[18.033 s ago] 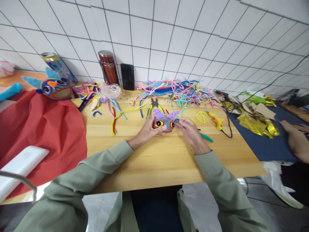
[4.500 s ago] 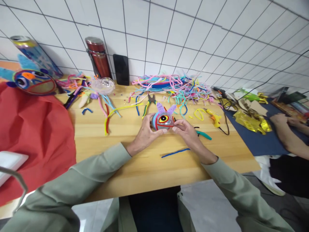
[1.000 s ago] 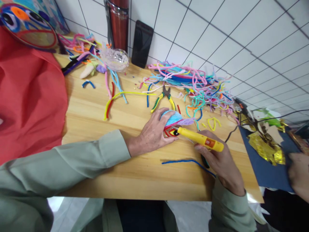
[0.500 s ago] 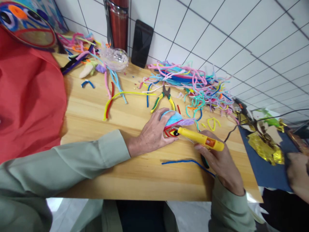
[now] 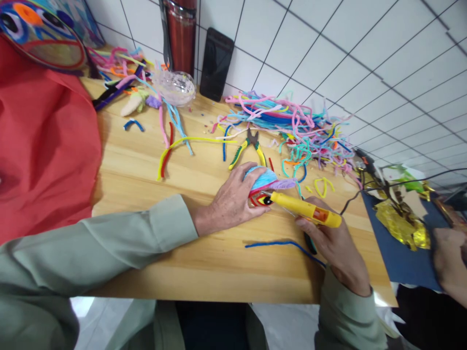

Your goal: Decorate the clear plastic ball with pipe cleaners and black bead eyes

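On the wooden table, near its front edge, pinning down a small pipe-cleaner figure with the left hand, grip pressed around its blue wrapped body, probably to keep it from rolling under the nozzle. Aiming a yellow glue gun from the right, right hand wrapped shut around its handle, tip touching the figure's red-and-yellow eye part, seemingly to fix a piece there. Lying just in front of both hands, a loose blue pipe cleaner, likely kept close for use. Resting behind the figure, yellow-handled pliers, then a tangled heap of coloured pipe cleaners toward the tiled wall. Leaning against that wall, a black phone beside a red thermos flask. Covering the table's left part, red cloth. Showing at the right edge, another person's hand over dark blue paper. No writing or brand readable anywhere.
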The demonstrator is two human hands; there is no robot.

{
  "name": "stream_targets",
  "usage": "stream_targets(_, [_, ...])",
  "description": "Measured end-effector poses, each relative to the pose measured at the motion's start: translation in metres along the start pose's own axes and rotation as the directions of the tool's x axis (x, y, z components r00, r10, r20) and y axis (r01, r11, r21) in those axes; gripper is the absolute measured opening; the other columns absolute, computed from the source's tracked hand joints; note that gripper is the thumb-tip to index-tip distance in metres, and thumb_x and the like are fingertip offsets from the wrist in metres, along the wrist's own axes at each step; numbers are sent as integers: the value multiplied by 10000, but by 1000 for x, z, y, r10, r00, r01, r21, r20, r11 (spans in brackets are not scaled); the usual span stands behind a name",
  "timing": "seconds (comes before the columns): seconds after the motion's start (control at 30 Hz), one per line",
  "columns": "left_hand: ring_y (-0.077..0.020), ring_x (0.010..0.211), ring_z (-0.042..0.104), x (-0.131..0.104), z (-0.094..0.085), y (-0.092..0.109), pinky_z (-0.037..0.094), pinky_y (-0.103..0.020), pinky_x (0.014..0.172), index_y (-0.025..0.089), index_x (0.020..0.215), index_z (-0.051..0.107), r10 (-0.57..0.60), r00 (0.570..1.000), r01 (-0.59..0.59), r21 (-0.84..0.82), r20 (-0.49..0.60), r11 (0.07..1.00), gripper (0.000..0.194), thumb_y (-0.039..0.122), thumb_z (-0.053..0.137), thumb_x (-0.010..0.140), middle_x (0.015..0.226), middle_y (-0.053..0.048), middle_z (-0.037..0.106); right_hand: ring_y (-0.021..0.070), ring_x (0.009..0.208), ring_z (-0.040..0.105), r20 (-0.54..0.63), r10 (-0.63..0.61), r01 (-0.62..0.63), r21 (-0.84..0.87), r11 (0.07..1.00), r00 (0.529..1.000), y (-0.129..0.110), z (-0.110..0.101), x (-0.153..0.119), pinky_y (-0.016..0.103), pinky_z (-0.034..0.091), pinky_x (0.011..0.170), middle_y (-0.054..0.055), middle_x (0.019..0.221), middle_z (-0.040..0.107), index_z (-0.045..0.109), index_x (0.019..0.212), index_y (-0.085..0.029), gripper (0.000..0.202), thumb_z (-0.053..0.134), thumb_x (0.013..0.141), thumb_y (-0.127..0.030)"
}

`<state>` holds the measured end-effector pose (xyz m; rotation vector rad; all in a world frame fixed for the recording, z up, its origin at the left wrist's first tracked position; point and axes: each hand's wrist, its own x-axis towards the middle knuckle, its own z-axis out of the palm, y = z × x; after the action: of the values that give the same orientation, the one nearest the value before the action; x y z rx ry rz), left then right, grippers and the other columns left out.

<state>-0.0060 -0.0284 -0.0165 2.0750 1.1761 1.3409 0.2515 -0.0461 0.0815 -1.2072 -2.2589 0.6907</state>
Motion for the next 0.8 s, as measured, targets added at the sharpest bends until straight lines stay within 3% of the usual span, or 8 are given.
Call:
stream_targets(0.17, [-395, 1524, 507, 1, 1, -2, 484, -630, 1261, 244, 1569, 423, 2, 1000, -3, -18, -23, 1000, 854, 476, 869, 878, 1565, -206, 516, 202, 740, 629, -25, 89, -87, 83, 993, 996, 0, 0, -6, 346, 541, 704, 17, 851, 672, 696, 908, -265, 203, 710, 1033, -424])
stream_targets(0.3, [-381, 1489, 552, 6, -2, -10, 483, -591, 1259, 206, 1606, 376, -4, 998, 2, -30, -66, 1000, 912, 476, 865, 885, 1559, -213, 555, 268, 880, 710, -204, 270, -203, 298, 933, 941, 14, -6, -15, 418, 608, 792, 55, 975, 777, 779, 999, -277, 310, 831, 912, -570])
stream_targets(0.43, [-408, 1542, 508, 11, -4, -20, 429, -608, 1281, 187, 1674, 296, -67, 995, 68, 22, -68, 997, 995, 612, 791, 922, 1640, -241, 511, 202, 739, 670, -300, 299, -109, 517, 849, 906, 31, -15, -10, 351, 578, 670, 32, 914, 779, 818, 980, -281, 355, 877, 851, -606])
stream_targets(0.57, [-407, 1568, 472, 13, -4, -28, 389, -591, 1301, 164, 1653, 324, -122, 987, 123, 3, -101, 992, 989, 701, 733, 931, 1656, -255, 484, 155, 695, 613, -352, 317, -50, 595, 802, 881, 39, -20, 4, 297, 521, 647, 5, 837, 728, 821, 944, -280, 335, 913, 817, -576])
stream_targets(0.7, [-366, 1489, 518, 18, -15, -32, 421, -561, 1254, 156, 1552, 421, -160, 951, 153, -46, -263, 987, 801, 660, 678, 986, 1549, -238, 537, 179, 675, 565, -401, 380, -23, 662, 750, 833, 41, -20, 13, 338, 490, 619, 28, 816, 687, 815, 908, -284, 382, 924, 764, -621])
stream_targets(0.8, [-303, 1263, 605, 23, -33, -19, 499, -502, 1130, 176, 1379, 539, -128, 905, 124, -36, -407, 992, 606, 600, 704, 979, 1339, -165, 619, 186, 694, 573, -436, 418, 21, 712, 702, 797, 37, -21, 17, 338, 482, 600, 41, 884, 696, 799, 940, -268, 406, 935, 735, -592])
